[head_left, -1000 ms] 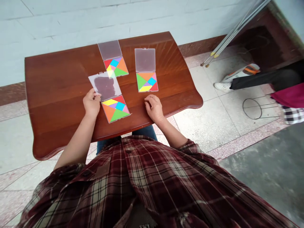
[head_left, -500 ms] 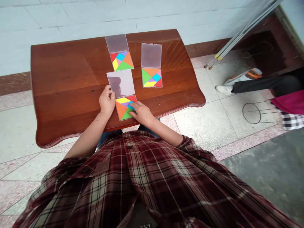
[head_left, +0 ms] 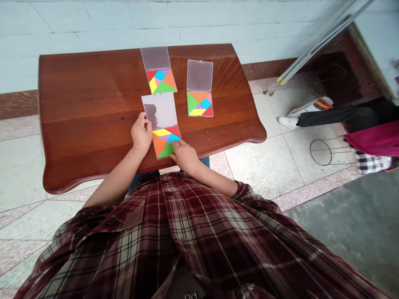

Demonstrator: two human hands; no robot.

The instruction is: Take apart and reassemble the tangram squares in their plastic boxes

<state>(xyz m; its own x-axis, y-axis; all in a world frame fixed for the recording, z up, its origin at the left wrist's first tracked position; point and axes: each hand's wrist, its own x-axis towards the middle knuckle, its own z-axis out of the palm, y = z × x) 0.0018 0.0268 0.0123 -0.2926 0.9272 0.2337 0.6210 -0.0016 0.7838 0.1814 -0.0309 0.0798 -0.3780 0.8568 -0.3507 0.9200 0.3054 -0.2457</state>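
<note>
The nearest tangram case (head_left: pixel 158 111) lies open on the table, its clear lid folded away from me. Yellow, red, orange, purple, blue and green pieces (head_left: pixel 159 145) show in its tray. My left hand (head_left: pixel 141 133) is closed at the lid's left edge, thumb and fingers pinching it near the hinge. Bent over the tray's lower right corner is my right hand (head_left: pixel 185 157), with fingertips just below the blue piece and the thumb by the green one. Those fingers cover that corner and whatever lies there.
Two more open tangram cases, one at the back (head_left: pixel 156 59) and one at the right (head_left: pixel 200 76), hold coloured pieces on the brown wooden table (head_left: pixel 84 104). Crutches (head_left: pixel 299 62) lean at the wall. On the right are a seated person's leg (head_left: pixel 327 117) and a wire frame (head_left: pixel 321 152).
My right hand has drawn back slightly toward the tray's lower right corner, uncovering more of the blue piece. The left hand stays at the lid's edge. The view has shifted a little.
</note>
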